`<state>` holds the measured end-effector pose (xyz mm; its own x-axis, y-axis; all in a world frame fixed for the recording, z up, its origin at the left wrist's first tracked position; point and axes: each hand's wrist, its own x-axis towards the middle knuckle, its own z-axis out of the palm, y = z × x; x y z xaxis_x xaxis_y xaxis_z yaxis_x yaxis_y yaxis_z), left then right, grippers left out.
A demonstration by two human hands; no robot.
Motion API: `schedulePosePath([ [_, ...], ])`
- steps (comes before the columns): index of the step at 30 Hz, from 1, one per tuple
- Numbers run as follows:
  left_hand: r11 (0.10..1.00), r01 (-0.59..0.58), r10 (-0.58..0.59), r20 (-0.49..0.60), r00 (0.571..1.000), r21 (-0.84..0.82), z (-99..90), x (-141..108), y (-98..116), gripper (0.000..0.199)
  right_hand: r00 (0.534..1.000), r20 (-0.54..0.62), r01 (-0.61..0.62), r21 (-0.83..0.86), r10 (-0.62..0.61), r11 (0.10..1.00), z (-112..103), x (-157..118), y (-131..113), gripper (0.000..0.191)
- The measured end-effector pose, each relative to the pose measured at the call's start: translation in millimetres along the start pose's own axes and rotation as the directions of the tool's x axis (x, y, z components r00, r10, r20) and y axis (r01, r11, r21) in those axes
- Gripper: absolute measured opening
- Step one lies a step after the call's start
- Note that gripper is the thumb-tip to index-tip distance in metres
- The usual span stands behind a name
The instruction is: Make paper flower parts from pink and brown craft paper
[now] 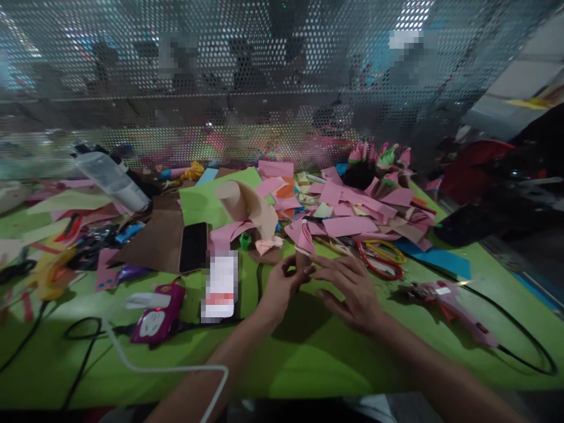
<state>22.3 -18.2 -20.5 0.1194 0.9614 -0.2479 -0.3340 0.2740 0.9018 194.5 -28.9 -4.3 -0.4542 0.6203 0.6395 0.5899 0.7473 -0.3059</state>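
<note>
Perforated metal screen [264, 135] behind a green bench [317, 370] strewn with pink offcuts [350, 227].
Your right hand [350, 288] is spread beside the pink-topped cone [304, 239] mid-bench; your left hand [288, 281] pinches its brown base [302, 261]. The top already seems seated in that base; similar cones [358, 153] stand behind, offcuts lie unassembled.

Scraps of coloured paper [350, 227] crowd a green tabletop [317, 370] in what appears to be a craft workshop, where a corded pink glue gun [467, 320] lies near red- and yellow-handled scissors [381, 268] before a perforated metal screen [211, 111].
</note>
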Motion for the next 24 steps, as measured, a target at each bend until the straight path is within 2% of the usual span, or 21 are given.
schedulePosePath([
  [7, 0.999, -0.008, 0.007, -0.031, 0.999, -0.037, -2.2, 1.1, -2.5, 0.048, 0.998, 0.055, 0.051, -0.134, -0.044, 0.990, 2.4, -2.2, -1.5, 0.017],
  [14, 1.000, 0.000, 0.000, -0.038, 0.999, 0.001, 2.1, -2.9, 3.1, 0.042, 0.995, 0.083, 0.078, -0.198, -0.063, 0.977, 3.0, -0.5, 0.1, 0.018],
  [24, 1.000, 0.003, -0.001, -0.055, 0.998, 0.022, 1.1, -4.1, 5.4, 0.045, 0.995, 0.079, 0.074, -0.178, -0.060, 0.981, 3.0, 0.1, -2.1, 0.017],
])
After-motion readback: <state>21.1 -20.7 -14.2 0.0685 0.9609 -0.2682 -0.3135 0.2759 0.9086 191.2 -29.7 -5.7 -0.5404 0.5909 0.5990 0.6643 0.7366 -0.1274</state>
